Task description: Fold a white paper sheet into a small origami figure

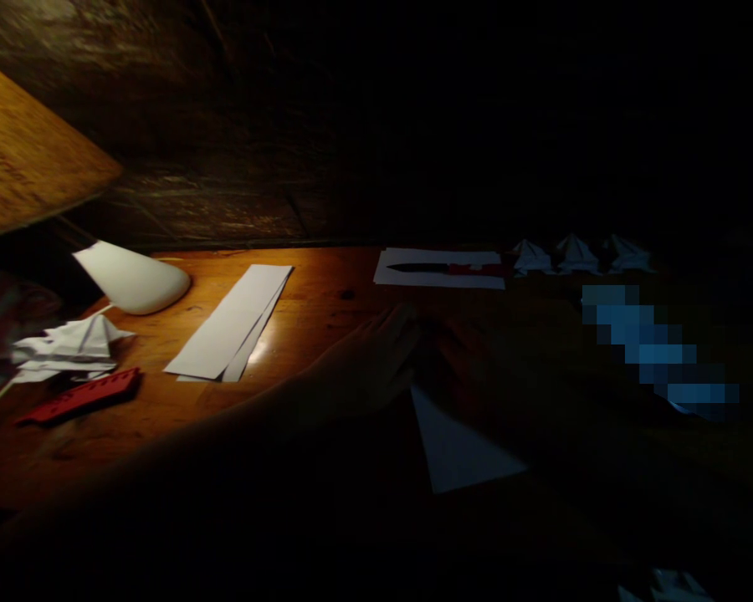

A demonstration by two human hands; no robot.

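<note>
A sheet of white paper (461, 447) lies on the wooden table in deep shadow, its near part showing as a pointed triangle. My left hand (376, 355) reaches in from the left with its fingers bent over the far part of the paper. Close beside it, my right hand (468, 351) is at the same far part, very dim. Both hands look closed on the paper, though the darkness hides their fingertips and the paper's far edge.
White paper strips (232, 322) lie left under lamplight, near a white lamp-like object (135, 278), a crumpled folded paper (75, 343) and a red toothed piece (81, 397). A knife (417, 268) rests on stacked paper (439, 282) behind my hands. Folded paper figures (576, 255) stand at the back right.
</note>
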